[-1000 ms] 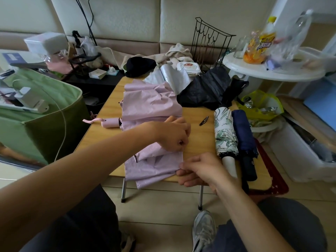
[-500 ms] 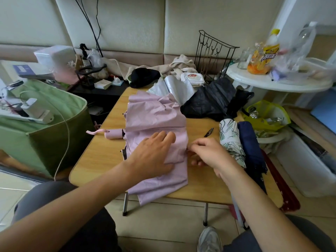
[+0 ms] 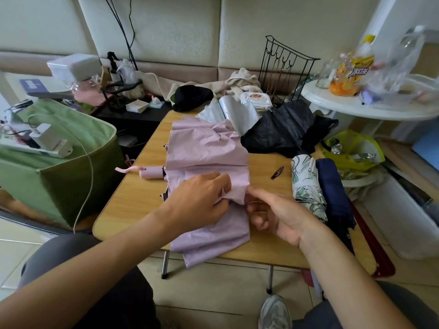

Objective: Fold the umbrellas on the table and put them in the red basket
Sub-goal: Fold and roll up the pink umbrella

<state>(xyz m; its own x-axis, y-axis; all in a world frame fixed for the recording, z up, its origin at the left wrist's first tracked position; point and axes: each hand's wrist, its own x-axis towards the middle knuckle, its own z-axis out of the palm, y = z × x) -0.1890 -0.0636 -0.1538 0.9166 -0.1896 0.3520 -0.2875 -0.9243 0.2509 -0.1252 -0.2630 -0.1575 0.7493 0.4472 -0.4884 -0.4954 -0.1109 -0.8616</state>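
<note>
Risen slightly, left hand (image 3: 202,198) pinches pink umbrella (image 3: 209,160) (right hand's (image 3: 275,214) grip loose) beside it.

Looks like a lived-in home room, cluttered. Centred on a low wooden folding table (image 3: 133,205). Behind it, a padded bench seat (image 3: 190,74) strewn with clothes and a wet-wipe pack (image 3: 256,100). Left of it, a green fabric bin (image 3: 71,176) holding chargers. Right of it, a white round side table (image 3: 370,108) with a juice bottle (image 3: 354,72).
</note>
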